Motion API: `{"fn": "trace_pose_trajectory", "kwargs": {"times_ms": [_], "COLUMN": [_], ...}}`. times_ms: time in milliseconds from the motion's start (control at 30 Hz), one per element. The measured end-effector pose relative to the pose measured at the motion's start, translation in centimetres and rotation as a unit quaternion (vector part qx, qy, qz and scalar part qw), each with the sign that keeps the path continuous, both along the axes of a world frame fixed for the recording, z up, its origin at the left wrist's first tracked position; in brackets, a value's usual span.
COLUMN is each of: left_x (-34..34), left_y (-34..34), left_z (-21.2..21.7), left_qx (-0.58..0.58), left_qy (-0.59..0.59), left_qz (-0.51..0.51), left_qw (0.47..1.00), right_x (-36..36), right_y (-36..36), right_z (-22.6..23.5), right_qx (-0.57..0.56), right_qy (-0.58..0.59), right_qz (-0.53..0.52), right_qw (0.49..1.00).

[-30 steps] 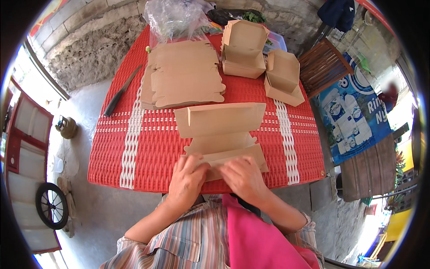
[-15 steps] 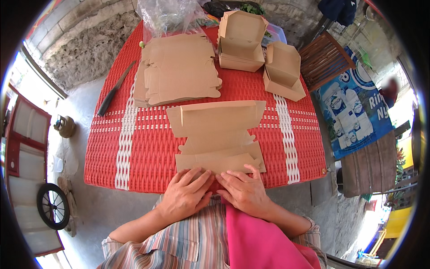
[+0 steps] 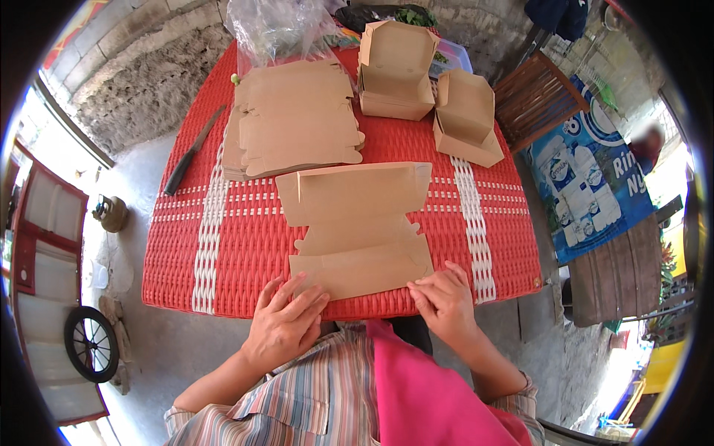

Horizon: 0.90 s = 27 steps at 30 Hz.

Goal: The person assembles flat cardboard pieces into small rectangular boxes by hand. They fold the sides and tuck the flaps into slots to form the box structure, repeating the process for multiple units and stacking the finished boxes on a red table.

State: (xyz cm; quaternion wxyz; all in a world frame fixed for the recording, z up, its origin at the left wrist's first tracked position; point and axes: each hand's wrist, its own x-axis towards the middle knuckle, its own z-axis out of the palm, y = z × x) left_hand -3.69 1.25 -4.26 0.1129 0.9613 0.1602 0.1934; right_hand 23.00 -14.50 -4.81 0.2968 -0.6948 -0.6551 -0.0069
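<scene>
A partly folded brown cardboard food box (image 3: 353, 238) lies unfolded toward me at the table's near edge, its far flap raised and its near panel creased. My left hand (image 3: 286, 321) rests at the box's near left corner, fingers stretched and slightly apart, fingertips on the edge. At the near right corner my right hand (image 3: 448, 301) pinches the cardboard edge between thumb and fingers. Beyond the box sits a stack of flat cardboard blanks (image 3: 297, 119). Folded boxes with raised lids (image 3: 396, 93) stand nested at the back right, with a smaller open box (image 3: 468, 141) beside them.
The red and white woven table (image 3: 230, 260) bears a black-handled knife (image 3: 182, 165) at the left. Clear plastic bags (image 3: 279, 30) and a translucent tub (image 3: 455, 53) are at the far side. A wooden chair (image 3: 537, 100) stands right of the table; a gas cylinder (image 3: 110, 213) is left.
My hands have moved apart from the middle of the near edge to its two corners. The near flap, folded over before, now lies flatter toward me.
</scene>
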Motion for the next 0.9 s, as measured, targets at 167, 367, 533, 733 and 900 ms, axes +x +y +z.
{"fn": "trace_pose_trajectory", "kwargs": {"times_ms": [167,367,533,733,900], "left_x": [1.1,2.5,2.5,2.7,2.9], "left_y": [-0.1,-0.9,-1.5,-1.0,-1.5], "left_z": [-0.1,1.0,1.2,1.0,-0.1], "left_qx": [-0.104,-0.147,-0.183,-0.116,-0.179], "left_qy": [-0.098,-0.088,-0.140,-0.178,-0.217], "left_qz": [0.061,0.177,0.159,0.122,0.118], "left_qw": [0.988,0.969,0.960,0.969,0.952], "right_x": [-0.4,-1.3,-2.1,-2.7,-2.4], "right_y": [0.8,0.7,0.9,1.7,1.8], "right_z": [1.1,1.2,1.7,0.9,0.6], "right_qx": [0.011,0.019,0.023,0.107,0.112], "right_qy": [0.036,0.044,0.083,0.084,0.035], "right_qz": [-0.121,-0.133,-0.129,-0.095,-0.049], "right_qw": [0.992,0.990,0.988,0.986,0.992]}}
